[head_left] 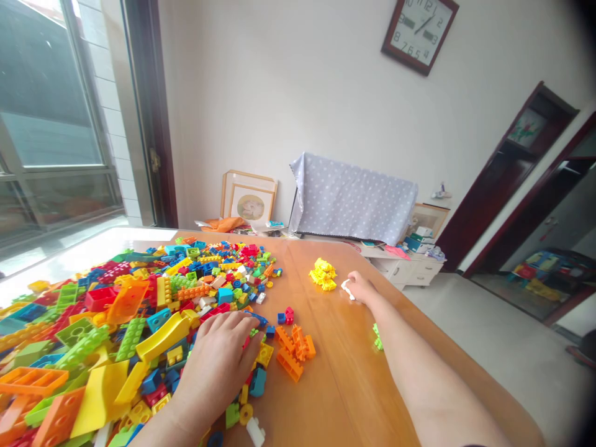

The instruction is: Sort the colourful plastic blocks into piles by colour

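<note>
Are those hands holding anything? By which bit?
The right hand touches the right side of white plastic bricks; a grip, there or under the left hand, can't be told.

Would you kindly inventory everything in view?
table: one, brown, foreground
brick pile: one, multicoloured, table's left
yellow bricks: several, yellow, far table
orange bricks: several, orange, table's middle
green bricks: unclear, green, table's right
white bricks: unclear, white, table's right
clock: one, white, upper right
cloth: one, spotted grey, background
picture frames: several, tan, background
cabinet: one, white, below cloth
window: one, grey, left
left hand: one, bare, by pile
right hand: one, bare, by white bricks
</note>
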Demonstrator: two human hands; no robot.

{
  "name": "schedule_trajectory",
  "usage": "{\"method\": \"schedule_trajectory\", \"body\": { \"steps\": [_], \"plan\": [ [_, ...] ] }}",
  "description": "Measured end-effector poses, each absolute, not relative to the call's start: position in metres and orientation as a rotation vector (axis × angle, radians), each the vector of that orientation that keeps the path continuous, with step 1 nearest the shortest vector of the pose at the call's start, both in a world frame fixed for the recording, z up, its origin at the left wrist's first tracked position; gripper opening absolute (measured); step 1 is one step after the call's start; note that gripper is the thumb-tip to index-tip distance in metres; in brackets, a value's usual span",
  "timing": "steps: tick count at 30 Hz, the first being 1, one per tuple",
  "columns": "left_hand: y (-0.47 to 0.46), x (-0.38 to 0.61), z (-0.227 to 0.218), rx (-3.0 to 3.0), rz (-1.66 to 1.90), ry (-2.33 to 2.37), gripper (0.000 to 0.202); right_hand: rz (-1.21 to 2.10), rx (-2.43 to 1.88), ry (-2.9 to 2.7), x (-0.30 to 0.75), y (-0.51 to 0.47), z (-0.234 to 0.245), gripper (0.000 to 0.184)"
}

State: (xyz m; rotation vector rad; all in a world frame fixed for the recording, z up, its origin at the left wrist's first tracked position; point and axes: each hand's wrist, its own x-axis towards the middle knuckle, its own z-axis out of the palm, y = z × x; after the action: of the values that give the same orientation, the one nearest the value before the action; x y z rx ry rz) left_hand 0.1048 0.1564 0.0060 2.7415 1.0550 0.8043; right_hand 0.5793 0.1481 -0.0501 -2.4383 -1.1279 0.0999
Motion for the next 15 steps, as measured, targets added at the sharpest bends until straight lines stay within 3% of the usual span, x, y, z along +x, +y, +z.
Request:
{"method": "schedule_trajectory", "body": {
  "steps": [9, 15],
  "plan": [
    [0.157, 0.095, 0.017, 2.777, 0.805, 1.136, 0.029, -0.057, -2.375, -1.231, 0.538, 0.141, -0.031, 0.056],
    [0.163, 0.084, 0.021, 2.740, 0.758, 1.264, 0.030, 0.064, -2.200, -1.359, 0.472, 0.130, -0.019, 0.044]
  ]
}}
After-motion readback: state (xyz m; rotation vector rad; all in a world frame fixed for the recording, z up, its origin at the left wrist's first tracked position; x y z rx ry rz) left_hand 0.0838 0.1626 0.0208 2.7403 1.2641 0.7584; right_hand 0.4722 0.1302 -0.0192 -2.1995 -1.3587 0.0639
